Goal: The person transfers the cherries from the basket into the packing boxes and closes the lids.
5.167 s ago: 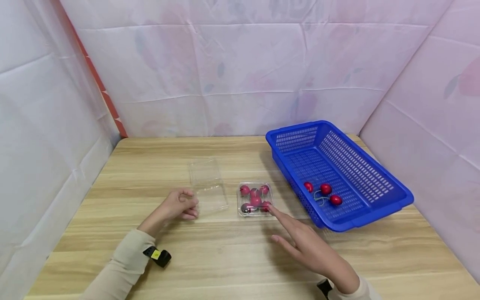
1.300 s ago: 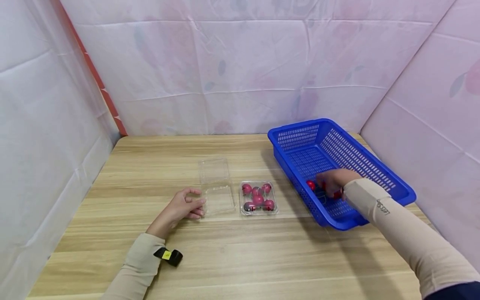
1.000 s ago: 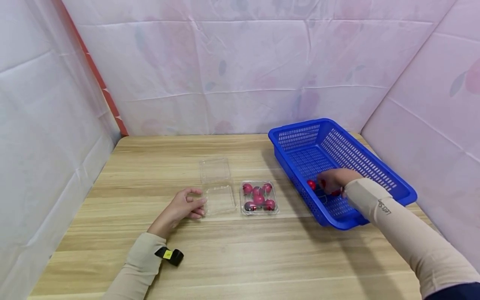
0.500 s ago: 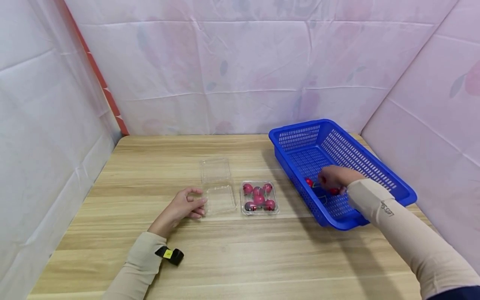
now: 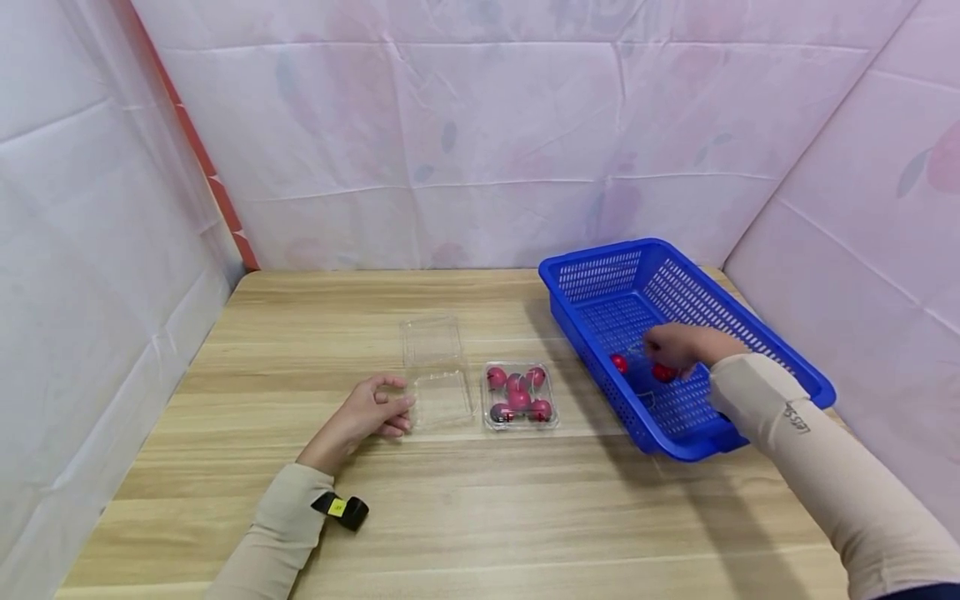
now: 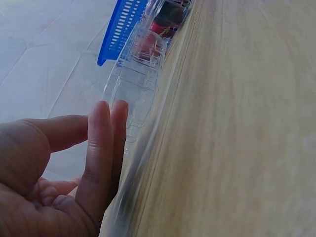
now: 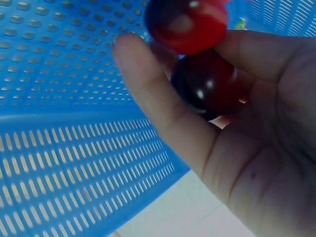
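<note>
Right hand (image 5: pixel 678 346) reaches down into blue basket (image 5: pixel 583 350), fingers and thumb curled round two dark-red cherries (image 7: pixel 205 83); another cherry (image 5: pixel 618 363) lies on basket floor. Left hand (image 5: pixel 367 410) loosely bent at open clear box (image 5: pixel 442 398); contact unclear. Second box (image 5: pixel 521 426) holds cherries.

No longer beside the clear box (image 5: pixel 521 427), my right hand (image 5: pixel 678 346) is holding cherries (image 7: pixel 205 81) inside the blue basket (image 5: pixel 607 312), at my two o'clock.
</note>
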`<state>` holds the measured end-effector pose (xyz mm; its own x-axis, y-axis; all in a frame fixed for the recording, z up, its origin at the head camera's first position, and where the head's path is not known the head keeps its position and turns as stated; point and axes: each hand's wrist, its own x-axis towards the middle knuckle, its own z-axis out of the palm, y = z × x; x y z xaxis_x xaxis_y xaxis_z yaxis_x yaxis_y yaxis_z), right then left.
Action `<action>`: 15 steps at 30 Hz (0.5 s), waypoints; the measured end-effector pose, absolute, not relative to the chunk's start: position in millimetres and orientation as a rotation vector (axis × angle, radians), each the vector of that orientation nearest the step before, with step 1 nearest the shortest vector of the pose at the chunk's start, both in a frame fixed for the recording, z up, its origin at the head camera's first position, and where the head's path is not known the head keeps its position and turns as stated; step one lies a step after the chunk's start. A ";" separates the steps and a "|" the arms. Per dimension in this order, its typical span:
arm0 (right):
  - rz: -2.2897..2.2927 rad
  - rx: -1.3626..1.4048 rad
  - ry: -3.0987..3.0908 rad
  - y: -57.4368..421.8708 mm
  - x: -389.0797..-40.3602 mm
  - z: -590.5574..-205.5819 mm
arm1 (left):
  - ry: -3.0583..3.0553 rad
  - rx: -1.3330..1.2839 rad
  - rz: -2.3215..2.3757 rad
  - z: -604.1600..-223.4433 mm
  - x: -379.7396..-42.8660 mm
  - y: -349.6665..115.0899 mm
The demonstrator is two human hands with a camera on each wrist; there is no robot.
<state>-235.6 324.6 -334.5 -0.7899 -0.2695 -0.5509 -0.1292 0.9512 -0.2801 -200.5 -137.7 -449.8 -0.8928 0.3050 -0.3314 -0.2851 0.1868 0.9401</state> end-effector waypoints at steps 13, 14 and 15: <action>-0.104 -0.616 2.874 323.0 -233.5 -336.5 | 2.025 0.030 1.751 -449.5 -200.6 -137.4; -0.078 -0.638 2.919 322.5 -232.6 -336.5 | 2.026 0.030 1.749 -449.4 -200.3 -137.3; -0.056 -0.650 2.957 322.1 -231.5 -336.1 | 2.028 0.031 1.748 -449.2 -199.9 -137.1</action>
<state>-231.5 322.1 -336.1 -0.9017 -0.4200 -0.1025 -0.4158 0.9075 -0.0600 -199.9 -137.1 -449.2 -0.8938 0.3090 -0.3250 -0.2759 0.1923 0.9418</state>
